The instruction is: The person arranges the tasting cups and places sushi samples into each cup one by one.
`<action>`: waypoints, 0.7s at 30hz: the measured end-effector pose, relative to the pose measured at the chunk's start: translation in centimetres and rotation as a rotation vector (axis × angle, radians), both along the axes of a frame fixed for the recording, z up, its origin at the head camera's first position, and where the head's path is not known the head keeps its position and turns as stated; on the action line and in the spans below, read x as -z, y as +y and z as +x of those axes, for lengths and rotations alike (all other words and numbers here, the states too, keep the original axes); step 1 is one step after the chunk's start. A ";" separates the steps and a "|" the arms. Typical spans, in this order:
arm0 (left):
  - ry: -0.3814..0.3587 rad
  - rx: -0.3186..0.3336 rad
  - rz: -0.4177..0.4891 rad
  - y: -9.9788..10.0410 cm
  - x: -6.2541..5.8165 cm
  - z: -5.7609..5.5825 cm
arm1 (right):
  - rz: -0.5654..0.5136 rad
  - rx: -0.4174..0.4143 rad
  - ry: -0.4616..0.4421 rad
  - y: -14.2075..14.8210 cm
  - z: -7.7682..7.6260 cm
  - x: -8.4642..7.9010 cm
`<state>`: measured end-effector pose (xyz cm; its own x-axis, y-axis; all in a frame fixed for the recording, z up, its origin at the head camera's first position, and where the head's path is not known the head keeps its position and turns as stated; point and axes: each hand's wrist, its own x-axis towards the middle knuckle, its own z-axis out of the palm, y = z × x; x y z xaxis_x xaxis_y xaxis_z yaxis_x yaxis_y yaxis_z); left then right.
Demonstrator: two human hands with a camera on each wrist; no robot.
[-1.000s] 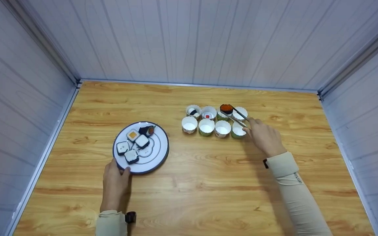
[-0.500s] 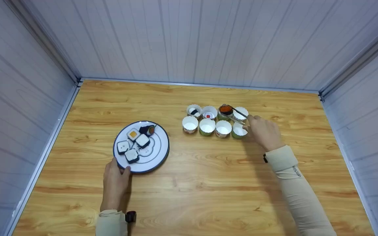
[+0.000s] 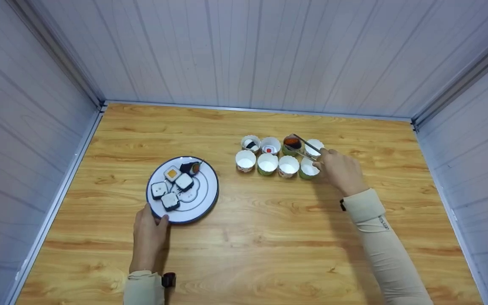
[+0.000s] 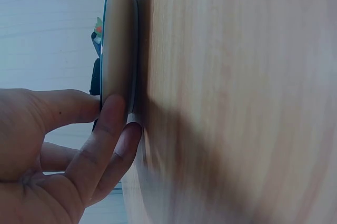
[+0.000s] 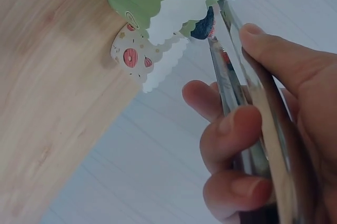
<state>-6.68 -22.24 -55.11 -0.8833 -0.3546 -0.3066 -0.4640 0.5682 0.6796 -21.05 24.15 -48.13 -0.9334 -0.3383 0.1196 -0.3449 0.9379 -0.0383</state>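
In the head view my left hand (image 3: 148,237) grips the near-left rim of a white, blue-rimmed plate (image 3: 205,197). The left wrist view shows fingers (image 4: 100,145) bent under the plate's edge. Several toy sushi pieces lie on it, among them a white-topped block (image 3: 184,182) and a dark cone-shaped roll (image 3: 190,168). My right hand (image 3: 343,171) holds metal tongs (image 5: 269,124), fingers curled round them. At their tips a dark-sided sushi with orange roe (image 3: 292,142) sits within the mouth of a green paper cup in the back row, the tong arms spread around it.
Several paper cups stand in two rows at the table's back right. A back-row cup (image 3: 251,143) contains a black-and-white piece, its neighbour (image 3: 271,144) a red-dotted one. Front-row cups such as the leftmost one (image 3: 245,161) stand close by. Pale panel walls (image 3: 235,63) enclose the wooden table (image 3: 248,237).
The roe sushi has gone from above the cups down into the green cup's mouth, and the tong arms have spread wider. My left hand and the plate have kept their place.
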 end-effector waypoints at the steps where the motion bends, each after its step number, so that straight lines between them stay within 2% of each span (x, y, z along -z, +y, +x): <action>1: -0.002 -0.001 0.001 0.0 0.0 0.0 | -0.004 -0.008 0.017 0.0 0.1 0.0; 5: -0.010 -0.004 0.003 0.0 -0.1 0.0 | -0.018 -0.017 0.030 -0.7 0.7 -0.3; 9: 0.016 0.009 -0.004 0.0 0.0 0.1 | -0.057 -0.036 -0.013 -2.2 1.6 -0.4; 14: 0.047 0.026 -0.015 0.0 0.1 0.2 | -0.138 -0.100 -0.048 -5.0 3.1 -0.2; 21: 0.022 0.025 -0.003 -0.1 0.0 0.2 | -0.171 -0.225 -0.104 -10.1 5.1 1.0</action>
<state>-6.48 -22.30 -55.07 -0.8984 -0.3334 -0.2861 -0.4348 0.5816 0.6876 -16.00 14.02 -49.17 -0.8474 -0.5214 0.1001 -0.5294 0.8153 -0.2347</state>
